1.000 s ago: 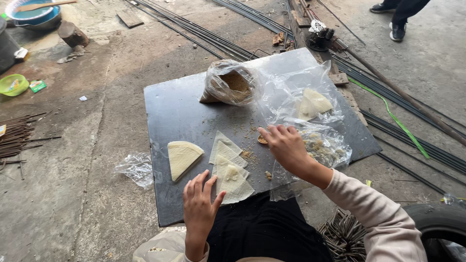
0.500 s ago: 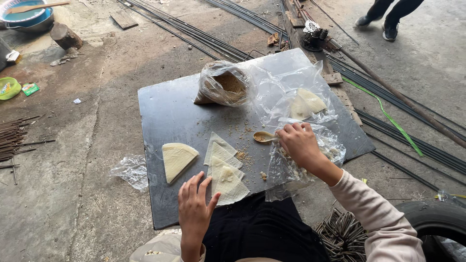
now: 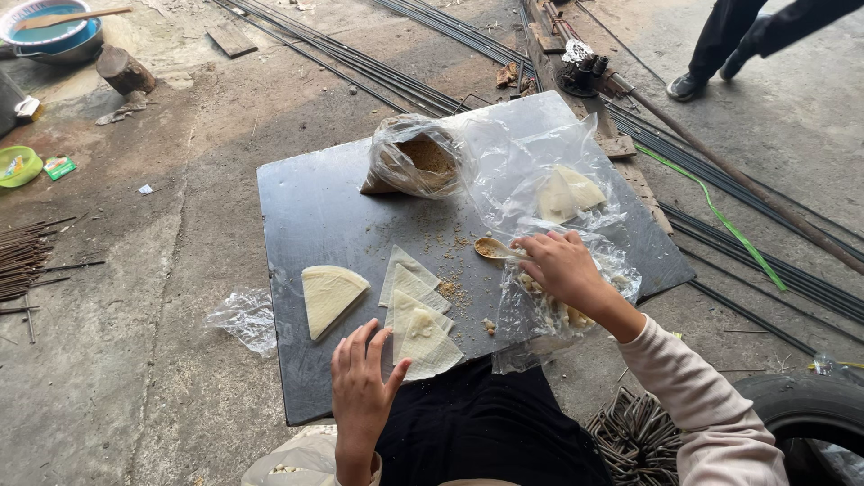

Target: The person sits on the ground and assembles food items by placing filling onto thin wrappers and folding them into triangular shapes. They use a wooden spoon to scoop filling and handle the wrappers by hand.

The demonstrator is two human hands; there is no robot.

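Observation:
My right hand (image 3: pixel 560 266) holds a small spoon (image 3: pixel 493 247) loaded with brown crumbly filling, low over the dark board (image 3: pixel 315 211). My left hand (image 3: pixel 362 389) rests open at the board's near edge, fingertips touching a folded triangular pastry wrapper (image 3: pixel 425 342). More thin wrapper triangles (image 3: pixel 407 281) lie just beyond it, and a thicker quarter-round stack of wrappers (image 3: pixel 328 295) lies to the left. A plastic bag of brown filling (image 3: pixel 416 160) stands at the board's far side. Under my right wrist lies a clear bag with pale pieces (image 3: pixel 560 310).
A clear plastic sheet holds more wrappers (image 3: pixel 565 192) at the board's right. Steel rods (image 3: pixel 378 76) run across the concrete floor. A tyre (image 3: pixel 801 416) and wire bundle (image 3: pixel 641 436) sit near right. Another person's legs (image 3: pixel 720 40) stand far right. Bowls (image 3: pixel 49 27) far left.
My right hand has lifted the spoon with filling and shifted slightly left over the board. My left hand moved forward onto the near wrapper.

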